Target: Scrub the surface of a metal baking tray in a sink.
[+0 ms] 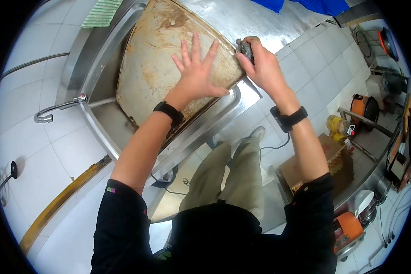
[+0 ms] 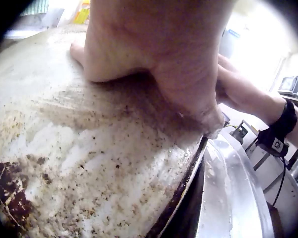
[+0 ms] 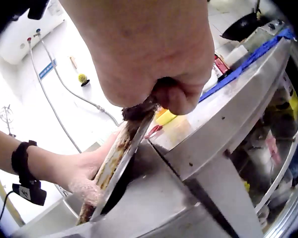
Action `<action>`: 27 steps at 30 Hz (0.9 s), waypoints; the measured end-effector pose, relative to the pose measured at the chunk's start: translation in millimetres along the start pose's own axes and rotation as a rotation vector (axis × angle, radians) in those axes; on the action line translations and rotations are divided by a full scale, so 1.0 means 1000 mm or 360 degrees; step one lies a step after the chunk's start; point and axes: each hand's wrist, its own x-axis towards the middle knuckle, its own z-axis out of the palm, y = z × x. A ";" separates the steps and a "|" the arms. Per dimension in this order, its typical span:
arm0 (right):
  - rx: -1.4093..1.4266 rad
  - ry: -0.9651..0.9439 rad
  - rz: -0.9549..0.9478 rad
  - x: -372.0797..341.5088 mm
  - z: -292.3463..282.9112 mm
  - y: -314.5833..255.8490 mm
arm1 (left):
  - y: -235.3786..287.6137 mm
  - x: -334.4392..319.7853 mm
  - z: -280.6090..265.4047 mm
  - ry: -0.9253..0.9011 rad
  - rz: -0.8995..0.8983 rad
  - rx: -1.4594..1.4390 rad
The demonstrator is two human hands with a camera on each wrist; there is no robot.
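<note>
A large metal baking tray (image 1: 144, 64), stained brown and crusted in patches, lies tilted across a steel sink (image 1: 107, 121). My left hand (image 1: 197, 75) rests on its surface with fingers spread, the thumb reaching to the near edge. At the tray's right corner, my right hand (image 1: 266, 66) grips a dark grey steel wool scrubber (image 1: 245, 49). In the right wrist view the scrubber (image 3: 136, 111) is right at the tray's rim (image 3: 111, 168), partly hidden by the curled fingers. Loose dirt specks and a dark burnt patch (image 2: 12, 191) show on the tray in the left wrist view.
A tap (image 1: 61, 109) stands left of the sink, and a green striped cloth (image 1: 101, 13) lies at the back left. Beyond the tray is a steel counter (image 1: 260, 23) with blue material (image 1: 319, 5) on it. Bottles (image 1: 337, 124) and a cardboard box (image 1: 306, 157) are to the right.
</note>
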 end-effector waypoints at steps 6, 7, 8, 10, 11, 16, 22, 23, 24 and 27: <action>-0.0321 -0.0487 -0.0037 0.006 -0.015 -0.006 | -0.002 -0.001 0.002 0.0072 0.0017 -0.0050; -0.0380 -0.0496 -0.0067 0.009 -0.014 -0.007 | -0.001 -0.002 0.001 0.0075 0.0022 -0.0078; -0.0437 -0.0506 -0.0095 0.012 -0.011 -0.008 | -0.002 -0.002 0.001 0.0076 0.0027 -0.0106; -0.0439 -0.0493 -0.0164 0.028 0.000 -0.002 | -0.004 -0.001 0.001 0.0071 0.0003 -0.0098; -0.0440 -0.0471 -0.0212 0.036 0.004 0.001 | -0.003 -0.001 0.003 0.0050 -0.0003 -0.0090; -0.0469 -0.0677 -0.0176 0.040 -0.006 -0.003 | 0.001 -0.004 -0.001 0.0047 -0.0055 -0.0146; -0.0485 -0.0947 -0.0039 0.056 -0.007 -0.004 | -0.001 -0.001 -0.004 0.0032 -0.0076 -0.0185; -0.0479 -0.0900 -0.0162 0.070 0.003 -0.002 | -0.001 -0.001 -0.004 0.0024 -0.0078 -0.0179; -0.0478 -0.0919 -0.0175 0.081 0.012 -0.003 | -0.001 -0.001 -0.005 0.0029 -0.0098 -0.0187; -0.0510 -0.0925 -0.0165 0.085 0.016 0.001 | 0.003 -0.004 -0.006 0.0005 -0.0131 -0.0235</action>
